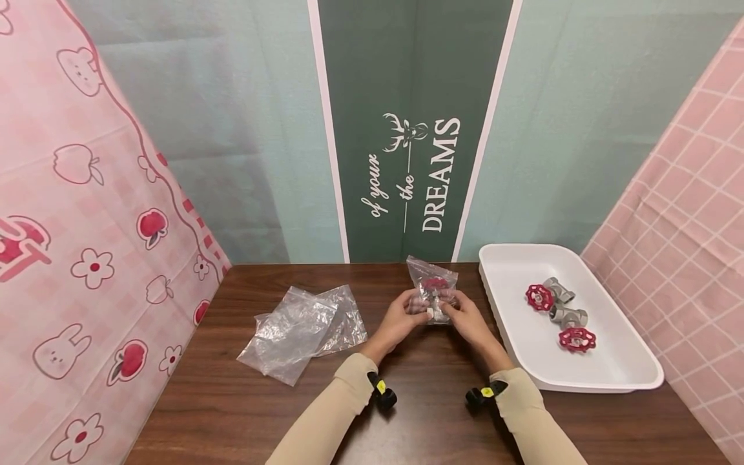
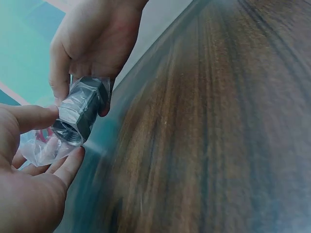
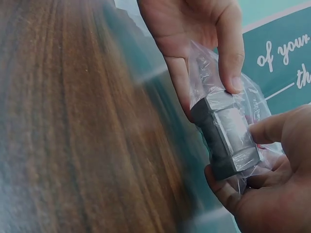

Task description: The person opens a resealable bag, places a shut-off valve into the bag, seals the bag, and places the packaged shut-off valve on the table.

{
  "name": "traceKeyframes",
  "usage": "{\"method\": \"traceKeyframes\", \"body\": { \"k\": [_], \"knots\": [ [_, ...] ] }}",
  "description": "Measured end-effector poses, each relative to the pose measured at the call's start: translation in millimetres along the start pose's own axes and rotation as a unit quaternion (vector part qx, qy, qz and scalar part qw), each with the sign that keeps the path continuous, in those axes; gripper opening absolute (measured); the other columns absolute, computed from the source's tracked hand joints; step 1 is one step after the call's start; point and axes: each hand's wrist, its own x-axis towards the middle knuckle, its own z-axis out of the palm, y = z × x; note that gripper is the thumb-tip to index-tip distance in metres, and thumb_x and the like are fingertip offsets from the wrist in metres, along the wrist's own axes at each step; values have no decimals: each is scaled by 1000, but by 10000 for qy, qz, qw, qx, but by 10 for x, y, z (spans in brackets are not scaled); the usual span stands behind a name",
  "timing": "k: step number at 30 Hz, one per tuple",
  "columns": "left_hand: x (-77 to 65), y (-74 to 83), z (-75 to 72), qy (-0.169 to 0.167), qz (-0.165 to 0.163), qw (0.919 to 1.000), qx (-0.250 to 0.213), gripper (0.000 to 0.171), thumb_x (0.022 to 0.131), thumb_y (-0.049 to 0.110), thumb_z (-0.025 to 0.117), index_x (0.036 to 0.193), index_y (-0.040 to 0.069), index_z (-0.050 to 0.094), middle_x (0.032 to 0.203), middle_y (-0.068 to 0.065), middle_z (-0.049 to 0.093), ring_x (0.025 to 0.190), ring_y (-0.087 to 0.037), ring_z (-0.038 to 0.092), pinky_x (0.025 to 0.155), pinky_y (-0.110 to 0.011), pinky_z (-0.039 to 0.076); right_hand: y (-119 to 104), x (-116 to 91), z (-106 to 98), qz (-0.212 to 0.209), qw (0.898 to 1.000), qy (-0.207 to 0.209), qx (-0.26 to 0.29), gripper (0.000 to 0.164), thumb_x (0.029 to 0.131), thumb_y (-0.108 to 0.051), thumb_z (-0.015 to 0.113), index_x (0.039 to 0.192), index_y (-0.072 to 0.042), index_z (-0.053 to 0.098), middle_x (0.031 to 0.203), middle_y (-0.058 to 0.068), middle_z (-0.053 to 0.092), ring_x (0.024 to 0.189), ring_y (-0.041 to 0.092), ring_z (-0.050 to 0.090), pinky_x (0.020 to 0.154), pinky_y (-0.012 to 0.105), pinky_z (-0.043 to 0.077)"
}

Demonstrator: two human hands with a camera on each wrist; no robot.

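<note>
A metal valve (image 3: 231, 131) with a red handwheel (image 1: 434, 283) sits inside a clear plastic bag (image 1: 430, 268), held up over the table between both hands. My left hand (image 1: 402, 318) grips the bagged valve from the left, its thumb pressing on the metal body. From the other side my right hand (image 1: 467, 316) grips it too, thumb on the near face and fingers behind. In the left wrist view the valve's threaded end opening (image 2: 68, 132) shows through the plastic. The bag's upper end stands loose above the fingers.
At the right, a white tray (image 1: 506, 349) holds two more valves (image 1: 572, 315) with red handwheels. Clear plastic bags (image 1: 296, 332) lie overlapping at the left on the brown wooden table (image 1: 430, 426). A printed curtain (image 1: 261, 129) hangs behind the table.
</note>
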Motion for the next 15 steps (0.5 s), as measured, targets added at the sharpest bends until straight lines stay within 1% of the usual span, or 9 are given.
{"method": "traceKeyframes", "body": {
  "k": [2,5,9,12,15],
  "knots": [
    [25,5,20,27,19,10000,18,66,91,-1,77,152,2,53,124,-18,74,108,-17,71,84,-22,58,15,19,-11,26,10000,44,-15,45,109,-17,58,147,6,51,145,30,59,130,36,55,110,50,44],
    [61,8,44,33,49,10000,38,66,92,-2,76,153,-1,50,125,-20,74,111,-24,73,85,-23,58,38,41,-22,49,9999,109,-33,46,109,-17,57,148,7,50,145,31,59,130,37,55,110,51,45],
    [93,-1,68,18,19,10000,59,66,93,-2,75,154,-3,47,127,-23,73,117,-32,72,87,-25,60,65,53,-23,49,9998,182,-94,47,110,-18,57,149,8,50,142,31,62,126,36,59,105,46,49],
    [112,-17,80,35,16,10000,36,66,94,-3,75,153,-4,47,127,-24,73,118,-35,72,87,-26,61,82,56,-22,9,9997,201,-139,48,110,-18,56,149,9,50,141,32,63,125,35,60,104,45,50],
    [134,-33,90,63,18,10000,6,65,93,-3,75,152,-5,48,126,-26,72,117,-36,71,85,-24,60,90,62,-24,-27,9997,227,-106,47,110,-18,57,148,10,50,140,33,63,126,36,60,106,48,49]
  ]
}}
